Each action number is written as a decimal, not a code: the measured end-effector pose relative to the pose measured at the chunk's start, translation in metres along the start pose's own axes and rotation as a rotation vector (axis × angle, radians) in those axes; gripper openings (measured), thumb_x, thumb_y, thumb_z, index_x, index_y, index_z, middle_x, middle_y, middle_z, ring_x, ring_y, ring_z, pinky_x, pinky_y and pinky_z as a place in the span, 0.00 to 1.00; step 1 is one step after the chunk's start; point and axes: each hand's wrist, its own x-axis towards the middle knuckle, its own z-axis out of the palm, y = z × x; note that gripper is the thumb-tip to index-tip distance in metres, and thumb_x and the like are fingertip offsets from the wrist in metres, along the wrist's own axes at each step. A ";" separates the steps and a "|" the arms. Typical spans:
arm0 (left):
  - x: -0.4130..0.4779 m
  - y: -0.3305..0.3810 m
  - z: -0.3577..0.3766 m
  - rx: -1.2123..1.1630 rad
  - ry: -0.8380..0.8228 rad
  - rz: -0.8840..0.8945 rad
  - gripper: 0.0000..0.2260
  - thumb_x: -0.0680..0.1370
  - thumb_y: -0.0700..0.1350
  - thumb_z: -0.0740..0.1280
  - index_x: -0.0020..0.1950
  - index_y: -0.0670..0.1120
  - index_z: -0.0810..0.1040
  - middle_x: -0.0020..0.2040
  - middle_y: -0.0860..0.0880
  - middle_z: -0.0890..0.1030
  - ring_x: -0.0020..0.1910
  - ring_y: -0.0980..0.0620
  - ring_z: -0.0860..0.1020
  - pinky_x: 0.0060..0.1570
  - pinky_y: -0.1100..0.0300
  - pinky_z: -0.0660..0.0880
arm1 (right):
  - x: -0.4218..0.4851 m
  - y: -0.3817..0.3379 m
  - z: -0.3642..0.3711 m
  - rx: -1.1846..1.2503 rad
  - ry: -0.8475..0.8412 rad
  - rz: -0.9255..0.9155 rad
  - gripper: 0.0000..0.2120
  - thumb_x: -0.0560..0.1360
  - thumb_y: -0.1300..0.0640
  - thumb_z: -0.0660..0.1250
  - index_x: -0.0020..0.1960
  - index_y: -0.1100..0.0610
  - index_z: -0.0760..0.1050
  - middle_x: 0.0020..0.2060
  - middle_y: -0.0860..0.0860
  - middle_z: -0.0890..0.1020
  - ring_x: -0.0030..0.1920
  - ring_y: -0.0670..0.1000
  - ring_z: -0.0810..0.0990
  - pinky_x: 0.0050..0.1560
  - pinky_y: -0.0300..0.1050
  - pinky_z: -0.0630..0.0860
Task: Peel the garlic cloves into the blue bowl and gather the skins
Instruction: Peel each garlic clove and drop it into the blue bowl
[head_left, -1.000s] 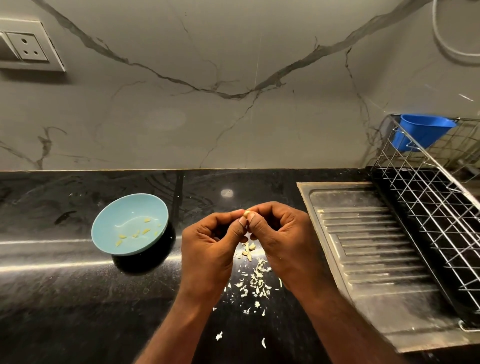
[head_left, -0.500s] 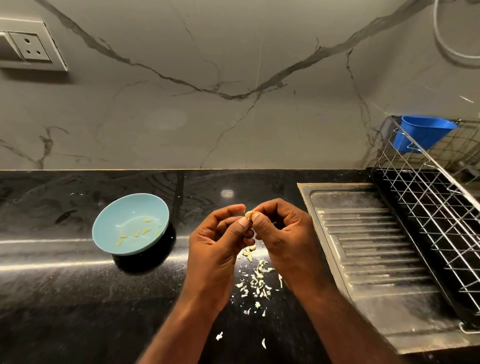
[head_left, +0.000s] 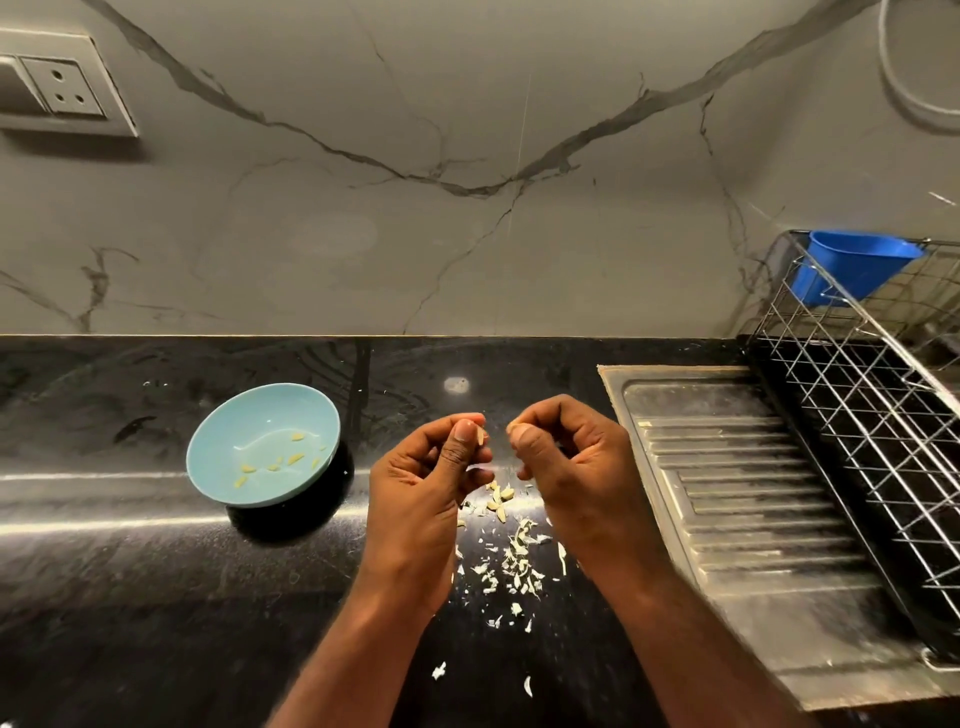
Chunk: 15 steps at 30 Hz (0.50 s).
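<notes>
My left hand (head_left: 426, 478) pinches a small garlic clove (head_left: 480, 435) between thumb and fingertips, above the black counter. My right hand (head_left: 566, 457) is a few centimetres to its right, fingers curled, thumb and forefinger pinching a tiny pale bit of skin (head_left: 511, 427). Under the gap between the hands lie a few unpeeled cloves (head_left: 498, 500). Below them several white skin scraps (head_left: 514, 566) are scattered on the counter. The light blue bowl (head_left: 218, 441) sits to the left with several peeled cloves (head_left: 291, 460) inside.
A steel sink drainboard (head_left: 727, 499) lies right of my hands. A wire dish rack (head_left: 872, 415) with a blue plastic cup (head_left: 852, 270) stands at the far right. A wall socket (head_left: 62, 88) is at the upper left on the marble backsplash.
My hands, joined on one clove a second ago, have pulled apart. The left keeps the clove and the right has drawn away to the right with a bit of skin.
</notes>
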 end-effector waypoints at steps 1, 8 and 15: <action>0.001 -0.001 0.000 -0.022 0.009 -0.018 0.07 0.72 0.45 0.69 0.43 0.50 0.87 0.38 0.48 0.83 0.38 0.55 0.80 0.38 0.65 0.78 | 0.001 0.001 -0.001 0.031 0.019 0.021 0.07 0.73 0.50 0.67 0.39 0.52 0.78 0.34 0.50 0.81 0.33 0.49 0.79 0.35 0.39 0.77; 0.004 -0.008 -0.004 -0.067 -0.022 -0.078 0.09 0.73 0.43 0.68 0.50 0.44 0.83 0.40 0.46 0.83 0.41 0.52 0.81 0.40 0.65 0.78 | 0.004 0.010 -0.014 -0.122 0.005 0.035 0.16 0.76 0.46 0.64 0.36 0.56 0.76 0.30 0.50 0.79 0.30 0.45 0.76 0.32 0.40 0.75; 0.005 -0.009 -0.006 0.000 -0.052 -0.047 0.09 0.74 0.43 0.67 0.51 0.44 0.83 0.41 0.47 0.84 0.42 0.52 0.82 0.42 0.64 0.79 | 0.005 0.012 -0.020 -0.256 -0.078 0.048 0.08 0.75 0.58 0.72 0.45 0.45 0.79 0.39 0.42 0.83 0.42 0.42 0.82 0.44 0.35 0.80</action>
